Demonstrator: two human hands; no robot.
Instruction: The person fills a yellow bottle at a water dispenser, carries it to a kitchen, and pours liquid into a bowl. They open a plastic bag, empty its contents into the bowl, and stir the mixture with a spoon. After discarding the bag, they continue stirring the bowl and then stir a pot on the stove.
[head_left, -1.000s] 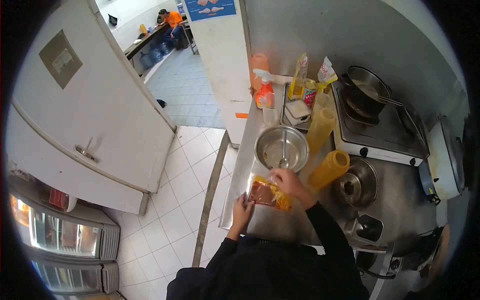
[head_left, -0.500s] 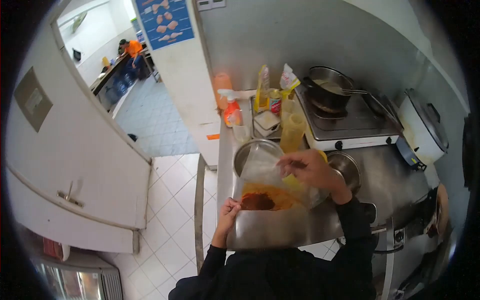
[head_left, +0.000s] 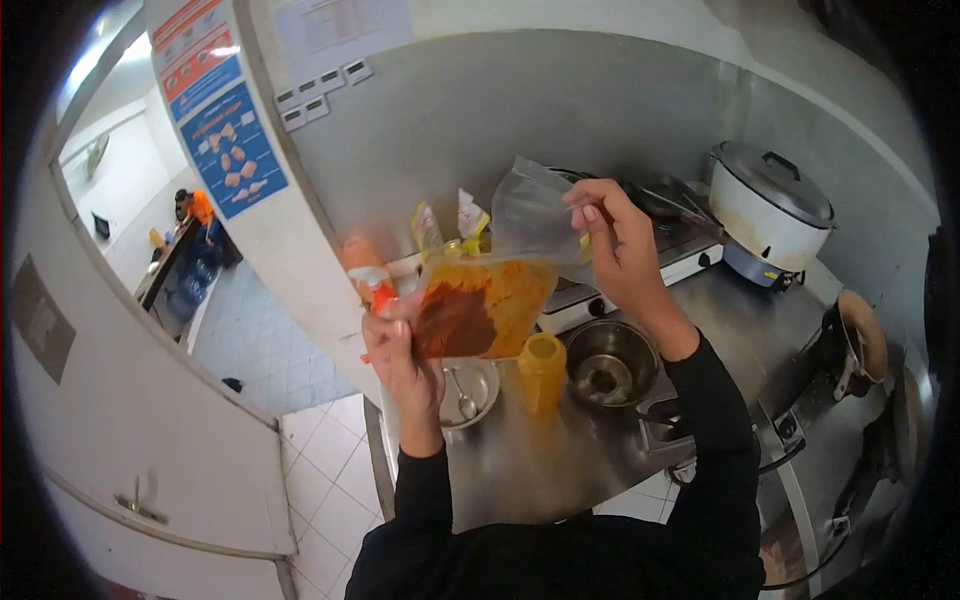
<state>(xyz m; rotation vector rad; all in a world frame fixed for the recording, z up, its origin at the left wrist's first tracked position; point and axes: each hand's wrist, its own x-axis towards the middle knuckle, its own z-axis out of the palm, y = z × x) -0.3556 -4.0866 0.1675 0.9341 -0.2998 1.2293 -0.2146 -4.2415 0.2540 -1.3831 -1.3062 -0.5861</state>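
one clear plastic bag (head_left: 485,310) of red-orange contents, raised above the steel worktop (head_left: 510,480)
left hand (head_left: 403,365) grips its side, closed; right hand (head_left: 618,245) pinches its top; two metal bowls (head_left: 608,362), one spoon (head_left: 465,402), one yellow container (head_left: 542,378); one metal-clad wall (head_left: 500,100) behind

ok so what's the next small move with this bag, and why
Probably ease the left hand down a little, letting the clear plastic bag hang straighter from the right hand. The dark red-brown contents lie toward the left hand's side, while the right hand pinches the bag's see-through upper end.
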